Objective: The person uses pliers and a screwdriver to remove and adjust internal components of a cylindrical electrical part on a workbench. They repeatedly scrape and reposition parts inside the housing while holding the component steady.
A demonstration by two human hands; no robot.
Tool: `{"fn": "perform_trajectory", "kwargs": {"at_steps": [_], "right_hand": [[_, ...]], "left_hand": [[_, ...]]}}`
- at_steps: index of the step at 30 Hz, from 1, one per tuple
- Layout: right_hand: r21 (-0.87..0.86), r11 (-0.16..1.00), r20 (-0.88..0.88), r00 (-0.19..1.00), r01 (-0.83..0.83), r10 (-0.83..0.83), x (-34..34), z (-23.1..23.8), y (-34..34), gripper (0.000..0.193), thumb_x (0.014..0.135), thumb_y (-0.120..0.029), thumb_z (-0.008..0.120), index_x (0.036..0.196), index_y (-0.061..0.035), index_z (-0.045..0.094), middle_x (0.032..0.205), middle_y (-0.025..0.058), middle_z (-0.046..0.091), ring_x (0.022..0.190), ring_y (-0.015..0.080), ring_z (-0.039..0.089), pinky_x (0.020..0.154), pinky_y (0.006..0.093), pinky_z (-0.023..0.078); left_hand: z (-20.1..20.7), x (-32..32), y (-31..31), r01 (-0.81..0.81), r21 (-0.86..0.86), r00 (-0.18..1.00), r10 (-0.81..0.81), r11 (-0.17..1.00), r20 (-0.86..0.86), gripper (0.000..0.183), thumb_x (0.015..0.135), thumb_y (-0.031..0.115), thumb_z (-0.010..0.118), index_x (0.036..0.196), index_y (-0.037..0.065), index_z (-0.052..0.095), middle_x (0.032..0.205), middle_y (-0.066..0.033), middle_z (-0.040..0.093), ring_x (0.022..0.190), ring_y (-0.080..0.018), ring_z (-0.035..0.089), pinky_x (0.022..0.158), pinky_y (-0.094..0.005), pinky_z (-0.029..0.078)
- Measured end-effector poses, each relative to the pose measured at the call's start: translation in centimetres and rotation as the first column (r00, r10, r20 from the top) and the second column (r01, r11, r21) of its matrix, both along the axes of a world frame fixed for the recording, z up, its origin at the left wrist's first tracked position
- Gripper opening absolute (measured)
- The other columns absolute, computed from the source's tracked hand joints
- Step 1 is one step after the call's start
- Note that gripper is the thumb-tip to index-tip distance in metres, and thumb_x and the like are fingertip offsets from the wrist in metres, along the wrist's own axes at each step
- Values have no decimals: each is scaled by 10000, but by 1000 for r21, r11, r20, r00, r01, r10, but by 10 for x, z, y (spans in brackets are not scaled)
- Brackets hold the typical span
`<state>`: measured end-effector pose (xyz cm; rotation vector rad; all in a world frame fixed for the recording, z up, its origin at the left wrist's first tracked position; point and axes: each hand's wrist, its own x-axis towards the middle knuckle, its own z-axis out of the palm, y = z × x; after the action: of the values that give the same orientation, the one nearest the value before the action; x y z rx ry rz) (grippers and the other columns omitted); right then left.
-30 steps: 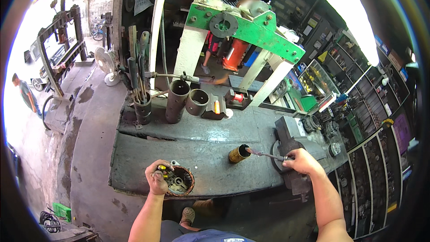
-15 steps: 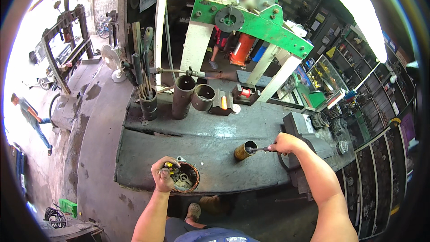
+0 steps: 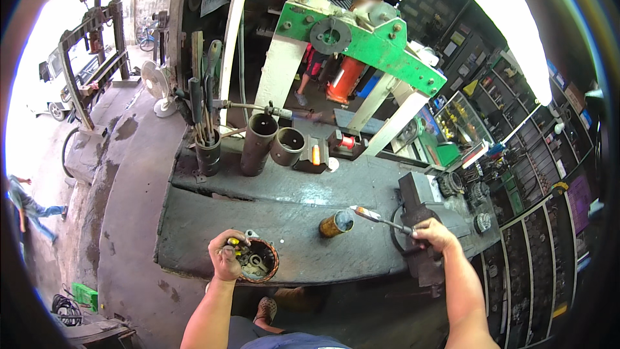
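My right hand (image 3: 434, 235) is closed round the handle of a soldering iron (image 3: 381, 218), its thick bit pointing left and slightly up. That bit is just above and right of a small brown can (image 3: 330, 226), and whitish smoke shows at the can's mouth. My left hand (image 3: 225, 256) is closed on a small tool with yellow parts (image 3: 234, 242), mostly hidden by the fingers. It rests against the left rim of a round alternator housing (image 3: 276, 265) with copper-coloured windings, near the bench's front edge.
Behind stand two dark metal cylinders (image 3: 253, 161), a holder of tools (image 3: 208, 158) and a torch (image 3: 274, 110) with a faint flame. A vise (image 3: 423, 236) is at right. A green-topped frame (image 3: 361, 45) rises beyond, with people behind it. Another person (image 3: 35, 205) is far left.
The soldering iron's bit has come out of the can and up, and smoke now shows there. My left hand stays at the housing. The person at far left has walked further left.
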<state>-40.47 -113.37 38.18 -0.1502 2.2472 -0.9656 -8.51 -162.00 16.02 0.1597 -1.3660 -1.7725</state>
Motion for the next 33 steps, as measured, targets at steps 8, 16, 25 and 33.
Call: {"fn": "perform_trajectory", "kwargs": {"at_steps": [8, 16, 25, 33], "right_hand": [[-487, 873, 70, 997, 11, 26, 45, -18, 7, 364, 878, -189, 970, 1069, 88, 833, 920, 139, 825, 736, 168, 717, 685, 300, 563], [-606, 753, 272, 957, 256, -106, 97, -37, -146, 395, 1051, -317, 891, 1177, 21, 731, 946, 92, 715, 651, 154, 600, 552, 301, 462], [-713, 556, 291, 901, 428, -320, 103, -82, -366, 279, 1185, -297, 729, 1153, -24, 686, 963, 41, 670, 716, 148, 628, 607, 323, 531], [-719, 635, 203, 959, 283, -197, 102, -103, -392, 537, 1165, -253, 752, 1608, -9, 570, 1328, 139, 745, 1069, 210, 734, 894, 372, 631]], "left_hand": [[0, -2, -1, -24, 23, 1000, 24, 999, -9, 955, 1008, 891, 696, 1020, -63, 748, 919, -151, 762, 842, -228, 749, 786, -369, 603], [-5, 1, -2, 2, 63, 1000, -3, 998, 6, 961, 994, 889, 718, 1050, -70, 755, 962, -148, 775, 878, -244, 763, 817, -377, 611], [0, 2, -3, -28, -21, 999, 29, 999, 45, 959, 1052, 875, 649, 1043, -79, 752, 949, -145, 777, 890, -227, 742, 837, -371, 586], [1, -1, -3, 10, 76, 1000, -9, 997, -21, 879, 1044, 814, 733, 1075, -64, 763, 1005, -119, 782, 931, -199, 744, 866, -351, 596]]}}
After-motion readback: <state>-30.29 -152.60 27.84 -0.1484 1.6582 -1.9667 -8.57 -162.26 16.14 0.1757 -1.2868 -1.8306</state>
